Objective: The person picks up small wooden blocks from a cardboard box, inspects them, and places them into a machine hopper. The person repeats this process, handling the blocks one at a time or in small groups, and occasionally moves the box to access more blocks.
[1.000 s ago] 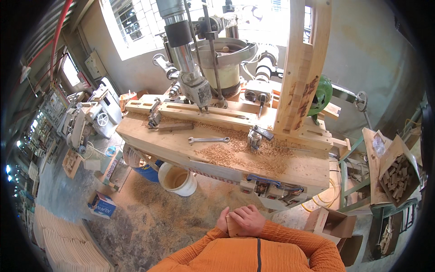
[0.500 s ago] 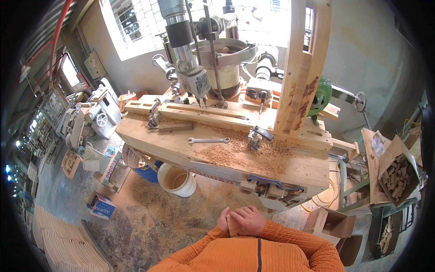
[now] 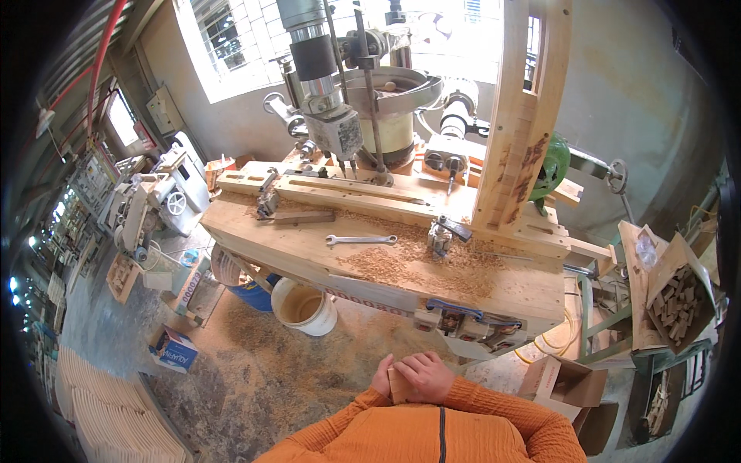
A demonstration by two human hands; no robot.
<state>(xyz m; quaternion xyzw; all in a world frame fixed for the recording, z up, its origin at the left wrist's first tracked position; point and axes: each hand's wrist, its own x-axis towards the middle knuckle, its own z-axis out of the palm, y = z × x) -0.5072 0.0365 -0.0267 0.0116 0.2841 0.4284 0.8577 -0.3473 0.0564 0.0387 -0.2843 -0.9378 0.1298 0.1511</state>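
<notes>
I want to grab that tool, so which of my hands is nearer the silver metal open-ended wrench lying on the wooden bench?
Left, narrowly. Your left hand sits below the silver metal open-ended wrench, almost in line with it; your right hand is clasped beside it, farther off to the right.

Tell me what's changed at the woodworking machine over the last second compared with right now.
The machine's drill head shifted slightly leftward over the long wooden workpiece. Nothing was picked up or let go. Both hands, left hand and right hand, stay clasped together at the chest around a small wood block. The wrench, sawdust pile and white bucket lie as before.
</notes>
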